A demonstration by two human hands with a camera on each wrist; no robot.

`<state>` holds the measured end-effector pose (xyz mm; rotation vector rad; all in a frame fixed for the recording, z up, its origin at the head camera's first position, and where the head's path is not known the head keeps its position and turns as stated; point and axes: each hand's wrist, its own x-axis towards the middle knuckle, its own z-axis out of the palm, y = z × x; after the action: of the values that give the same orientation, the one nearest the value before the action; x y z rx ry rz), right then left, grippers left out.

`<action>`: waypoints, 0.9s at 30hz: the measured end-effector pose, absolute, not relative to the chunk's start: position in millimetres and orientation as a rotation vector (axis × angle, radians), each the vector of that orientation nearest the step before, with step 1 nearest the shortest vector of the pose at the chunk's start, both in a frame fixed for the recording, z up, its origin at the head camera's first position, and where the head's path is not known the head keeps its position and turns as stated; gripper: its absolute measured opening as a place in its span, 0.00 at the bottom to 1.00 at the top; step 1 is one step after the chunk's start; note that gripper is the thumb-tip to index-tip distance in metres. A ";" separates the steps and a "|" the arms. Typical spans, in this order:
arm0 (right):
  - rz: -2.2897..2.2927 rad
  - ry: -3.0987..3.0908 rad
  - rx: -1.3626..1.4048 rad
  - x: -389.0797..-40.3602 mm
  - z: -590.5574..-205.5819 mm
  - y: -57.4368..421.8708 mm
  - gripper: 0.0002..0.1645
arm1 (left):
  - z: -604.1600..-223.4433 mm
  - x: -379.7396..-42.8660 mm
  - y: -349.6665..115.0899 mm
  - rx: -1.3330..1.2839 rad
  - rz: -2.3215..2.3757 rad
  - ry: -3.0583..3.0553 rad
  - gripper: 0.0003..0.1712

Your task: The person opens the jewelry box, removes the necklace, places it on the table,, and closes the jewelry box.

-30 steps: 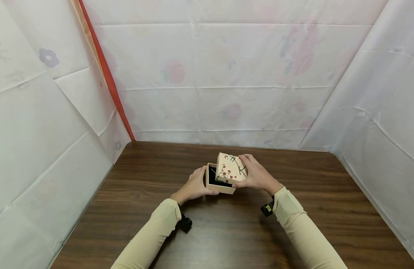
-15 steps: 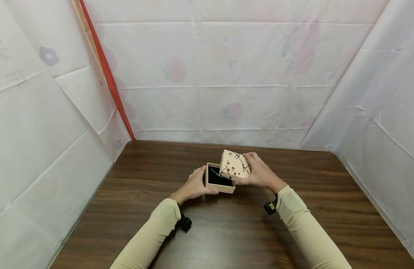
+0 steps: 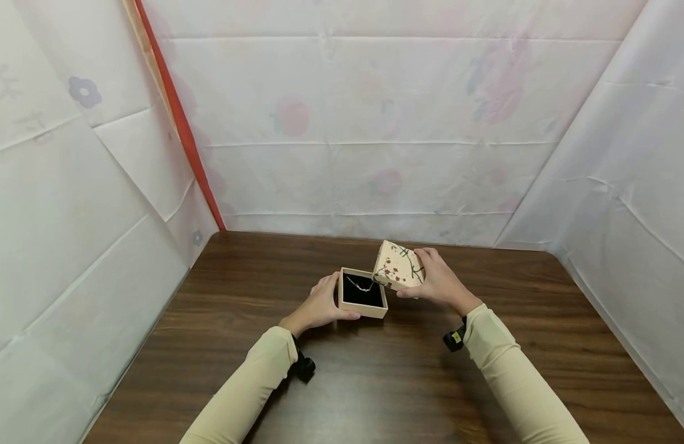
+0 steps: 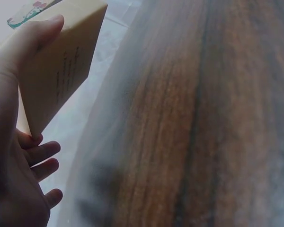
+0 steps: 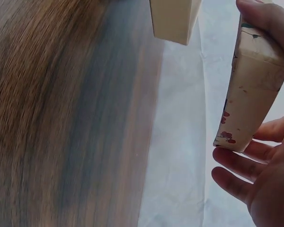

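Observation:
My left hand (image 3: 321, 304) grips the left side of a small cream box base (image 3: 364, 309), thumb along its near wall and fingers at the far side. Black padding lines the base, and a thin silver-coloured necklace (image 3: 359, 286) lies on it. Faint printed lines mark the base's outer face (image 4: 68, 71) in the left wrist view. In my right hand (image 3: 438, 283) is the box lid (image 3: 397, 266), cream with red blossoms and dark branches. It is tilted, held between thumb and fingers above and right of the base. In the right wrist view the lid (image 5: 253, 90) stands apart from the base (image 5: 173, 21).
Dark wood-grain tabletop (image 3: 364, 382) stretches around both hands. White printed sheeting (image 3: 342, 123) walls off the back and both sides, with a red strip (image 3: 181, 123) at the back left corner. Each wrist wears a small black camera.
My right hand has moved the lid right and slightly back, uncovering the padding and the necklace. The left hand and the base have stayed nearly where they were.

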<state>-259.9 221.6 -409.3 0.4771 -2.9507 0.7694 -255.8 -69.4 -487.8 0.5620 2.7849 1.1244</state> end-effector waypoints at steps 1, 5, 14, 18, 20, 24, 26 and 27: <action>0.768 -2.953 0.463 -260.5 -410.0 222.4 0.67 | -487.6 -255.8 -69.8 0.563 1.129 2.784 0.66; 0.764 -2.958 0.415 -262.8 -413.3 226.1 0.67 | -488.4 -255.5 -70.6 0.566 1.132 2.791 0.66; 0.718 -2.994 0.335 -261.9 -424.8 243.6 0.65 | -492.6 -253.0 -65.9 0.614 1.153 2.787 0.65; 0.709 -2.984 0.312 -263.5 -428.1 249.6 0.63 | -492.2 -254.3 -65.0 0.619 1.170 2.806 0.65; 0.703 -2.988 0.312 -265.3 -430.2 251.1 0.63 | -491.9 -254.8 -66.0 0.610 1.172 2.813 0.65; 0.667 -3.005 0.276 -267.2 -434.8 253.9 0.63 | -491.7 -255.6 -68.4 0.605 1.153 2.814 0.65; 0.643 -3.007 0.247 -267.9 -437.2 255.3 0.63 | -491.5 -256.1 -69.2 0.612 1.154 2.813 0.65; 0.634 -3.005 0.237 -268.3 -438.3 256.0 0.63 | -491.3 -256.3 -69.5 0.616 1.157 2.813 0.65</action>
<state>-268.3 256.0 -438.3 0.2371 -3.0048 0.6335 -256.3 -69.5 -491.3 0.6161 2.8133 1.1568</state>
